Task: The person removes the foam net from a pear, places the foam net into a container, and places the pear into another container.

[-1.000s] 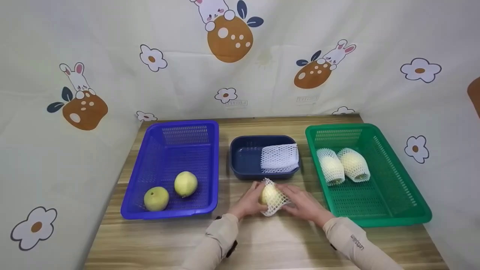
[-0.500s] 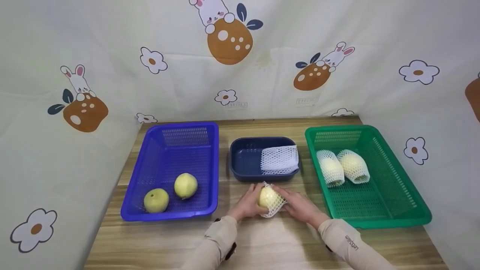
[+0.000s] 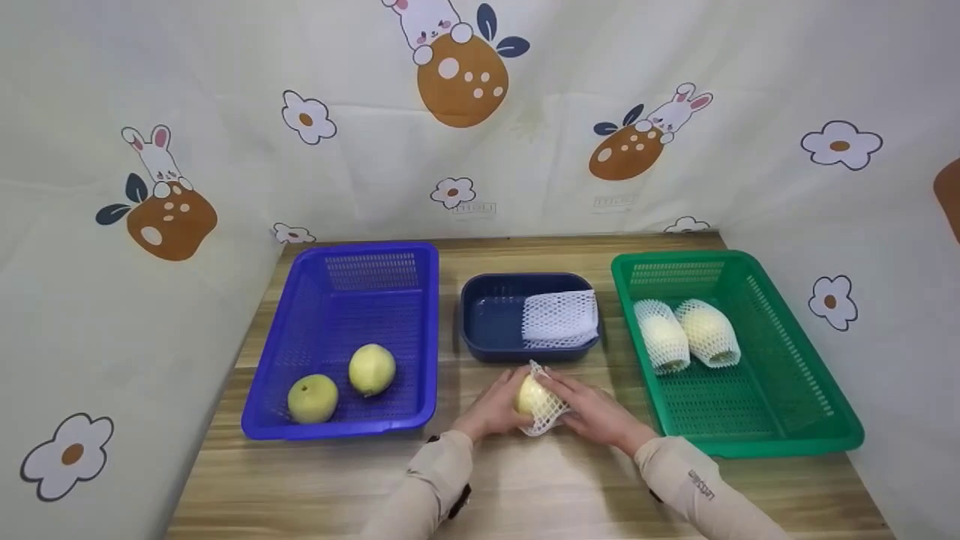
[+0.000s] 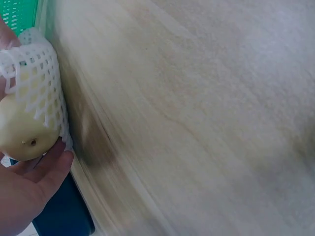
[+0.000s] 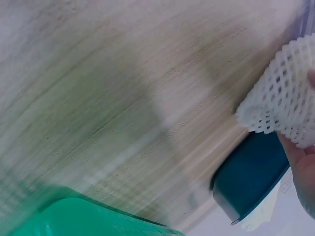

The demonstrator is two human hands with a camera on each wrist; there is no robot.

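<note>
In the head view, a pale yellow pear (image 3: 531, 397) sits partly inside a white foam net sleeve (image 3: 552, 417), in front of the navy bin. My left hand (image 3: 493, 403) grips the pear from the left; in the left wrist view its fingers also reach the sleeve's edge, and the pear's bare end (image 4: 27, 130) sticks out of the mesh. From the right, my right hand (image 3: 594, 409) holds the sleeve, fingers over its top and side. The right wrist view shows the sleeve's narrower loose end (image 5: 256, 115) pointing away from the fruit.
A blue basket (image 3: 341, 431) on the left holds two bare pears (image 3: 313, 398). The navy bin (image 3: 491, 352) contains flat foam sleeves (image 3: 560, 319). In the green basket (image 3: 780, 446) on the right lie two sleeved pears (image 3: 707, 334). A patterned cloth (image 3: 525, 165) hangs behind the table.
The sleeve has been drawn slightly further over the pear's right side. My right hand has moved a little left, its fingers now over the sleeve's top. Baskets and bin are unmoved.
</note>
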